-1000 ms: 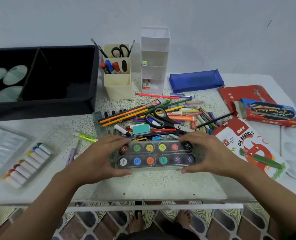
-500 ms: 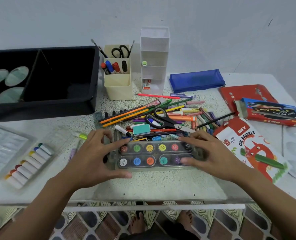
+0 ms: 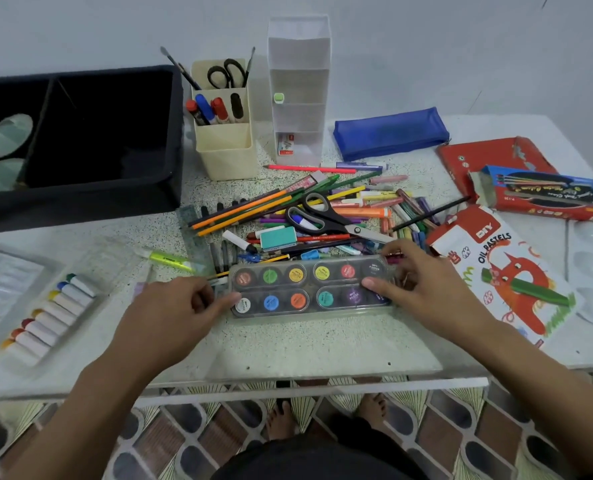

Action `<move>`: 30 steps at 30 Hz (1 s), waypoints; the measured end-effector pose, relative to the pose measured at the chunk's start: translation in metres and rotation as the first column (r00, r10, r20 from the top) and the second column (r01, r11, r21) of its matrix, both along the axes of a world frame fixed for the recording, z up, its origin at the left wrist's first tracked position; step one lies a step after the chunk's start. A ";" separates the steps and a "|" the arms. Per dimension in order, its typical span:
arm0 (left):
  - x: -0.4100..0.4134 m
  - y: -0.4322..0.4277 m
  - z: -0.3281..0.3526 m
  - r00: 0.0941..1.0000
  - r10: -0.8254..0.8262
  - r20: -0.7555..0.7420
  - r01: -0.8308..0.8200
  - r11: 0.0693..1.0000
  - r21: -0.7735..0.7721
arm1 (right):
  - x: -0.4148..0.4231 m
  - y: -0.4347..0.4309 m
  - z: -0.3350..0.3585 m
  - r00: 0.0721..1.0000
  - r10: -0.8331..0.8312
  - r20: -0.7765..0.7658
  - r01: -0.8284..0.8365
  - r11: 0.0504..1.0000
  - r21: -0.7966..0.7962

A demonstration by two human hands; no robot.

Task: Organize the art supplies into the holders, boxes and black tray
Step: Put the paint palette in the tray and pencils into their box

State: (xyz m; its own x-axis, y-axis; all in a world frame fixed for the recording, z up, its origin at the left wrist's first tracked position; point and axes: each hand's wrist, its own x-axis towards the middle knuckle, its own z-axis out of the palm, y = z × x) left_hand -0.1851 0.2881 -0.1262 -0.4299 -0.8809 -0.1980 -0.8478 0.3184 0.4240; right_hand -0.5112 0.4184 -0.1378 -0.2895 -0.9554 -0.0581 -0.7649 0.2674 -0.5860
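While the paint set lies flat on the desk before the pile, left hand pinches its left end, right hand spreads over the right. Rigid, light, probably slick plastic: best gripped by both short ends.

A plain pale wall fills the top of my view. Below it stands the white speckled table, and along the bottom edge a patterned tile floor, evenly lit.
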 end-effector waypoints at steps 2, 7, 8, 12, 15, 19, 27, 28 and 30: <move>-0.004 0.001 0.000 0.999 -0.011 -0.050 0.014 0.998 0.066 | 0.001 0.000 0.001 0.995 0.055 -0.084 -0.058 0.998 -0.025; -0.006 0.001 0.001 0.993 -0.066 -0.093 0.075 0.993 0.092 | 0.001 -0.004 0.004 0.969 0.136 -0.205 -0.137 0.990 0.006; -0.007 0.000 0.001 0.993 -0.075 -0.095 0.084 0.992 0.093 | 0.001 -0.006 0.005 0.965 0.153 -0.212 -0.154 0.988 0.013; -0.010 -0.002 0.002 0.988 -0.095 -0.117 0.109 0.987 0.119 | -0.001 -0.012 0.006 0.968 0.198 -0.153 -0.193 0.980 0.046; -0.012 -0.004 0.002 0.992 -0.083 -0.094 0.095 0.986 0.135 | -0.002 -0.012 0.005 0.975 0.207 -0.083 -0.207 0.978 0.017; -0.008 -0.001 -0.001 0.986 -0.075 -0.152 0.085 0.995 0.054 | -0.001 -0.009 0.004 0.961 0.217 -0.173 -0.235 0.968 -0.087; 0.001 -0.013 -0.001 0.907 -0.419 -0.028 0.405 0.891 -0.205 | -0.005 -0.013 0.010 0.939 0.303 -0.163 -0.310 0.951 -0.017; -0.001 -0.014 -0.002 0.891 -0.453 0.028 0.450 0.872 -0.191 | -0.004 -0.014 0.013 0.923 0.339 -0.182 -0.339 0.940 0.036; -0.007 -0.018 -0.002 0.866 -0.490 0.099 0.500 0.854 -0.141 | -0.003 -0.017 0.019 0.885 0.400 -0.239 -0.373 0.916 0.148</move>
